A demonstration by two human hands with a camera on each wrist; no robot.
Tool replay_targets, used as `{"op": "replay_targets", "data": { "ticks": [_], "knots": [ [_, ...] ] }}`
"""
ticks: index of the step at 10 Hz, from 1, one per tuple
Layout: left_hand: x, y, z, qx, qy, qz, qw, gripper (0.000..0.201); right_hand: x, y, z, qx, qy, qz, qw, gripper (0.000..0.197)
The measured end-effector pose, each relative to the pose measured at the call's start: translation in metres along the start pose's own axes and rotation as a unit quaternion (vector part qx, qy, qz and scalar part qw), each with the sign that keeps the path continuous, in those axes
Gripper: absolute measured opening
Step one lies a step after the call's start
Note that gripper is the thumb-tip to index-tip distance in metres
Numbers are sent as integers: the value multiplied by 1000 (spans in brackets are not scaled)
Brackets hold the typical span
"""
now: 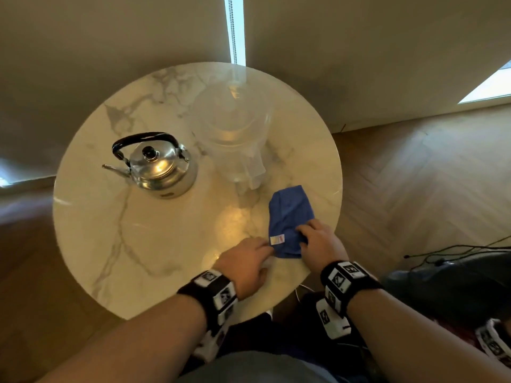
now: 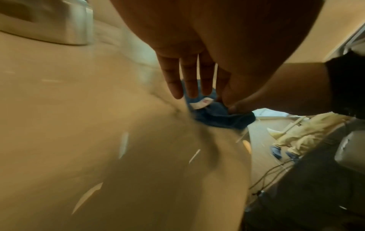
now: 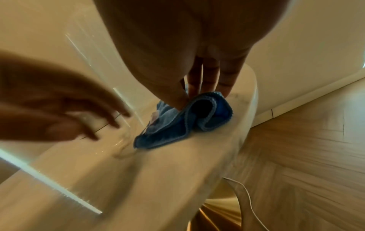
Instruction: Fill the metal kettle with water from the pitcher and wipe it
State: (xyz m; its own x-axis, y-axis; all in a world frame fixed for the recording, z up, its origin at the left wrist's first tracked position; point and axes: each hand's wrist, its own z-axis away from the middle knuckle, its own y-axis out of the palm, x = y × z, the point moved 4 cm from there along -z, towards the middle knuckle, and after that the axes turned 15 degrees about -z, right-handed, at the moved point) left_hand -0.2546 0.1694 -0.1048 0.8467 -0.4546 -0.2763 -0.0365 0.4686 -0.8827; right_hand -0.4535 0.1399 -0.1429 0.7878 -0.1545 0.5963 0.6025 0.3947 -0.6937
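The metal kettle [image 1: 154, 167], with its lid on and a black handle, stands on the left of the round marble table [image 1: 110, 244]. To its right stands the clear plastic pitcher [image 1: 232, 134]. A blue cloth [image 1: 290, 214] [image 3: 177, 125] [image 2: 217, 118] with a white label lies near the table's right front edge. My right hand [image 1: 302, 233] [image 3: 189, 95] pinches the cloth's near part between thumb and fingers. Just left of the label, my left hand [image 1: 266, 248] [image 2: 189, 93] hovers with straight fingers and holds nothing.
The cloth lies close to the table's rim [image 3: 254, 96]. Wooden herringbone floor [image 1: 414, 175] spreads to the right, with black cables [image 1: 456, 250] and a dark bulky object [image 1: 456, 286] beside my right arm. A white cable [image 3: 247, 197] hangs under the table.
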Motion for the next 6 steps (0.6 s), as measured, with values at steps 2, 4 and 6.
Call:
{"op": "replay_targets", "data": {
  "ticks": [2,4,6],
  "knots": [
    [-43,9,-41,90,10,-58,994,51,-18,10,28,-18,-67,75,995,30],
    [-8,20,19,71,10,0,997,50,-29,2,31,28,-32,52,998,41],
    [65,43,156,110,-130,80,982,37,-12,1,51,-43,-96,59,993,50]
  ]
}}
